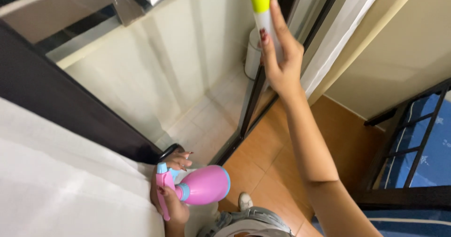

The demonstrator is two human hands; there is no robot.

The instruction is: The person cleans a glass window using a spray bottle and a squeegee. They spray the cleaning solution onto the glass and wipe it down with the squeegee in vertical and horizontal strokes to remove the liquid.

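My right hand is raised high and grips the white and yellow-green handle of a cleaning tool that runs up out of the picture, close to a glass sliding door. Low at the bottom left, my left hand holds a pink spray bottle with a blue collar and trigger, its body pointing right. My left hand is beside a white curtain.
The dark door frame runs down to an orange tiled floor. Beyond the glass lie pale tiles and a white cylinder. A dark metal bed frame with blue bedding stands at the right. My foot shows below.
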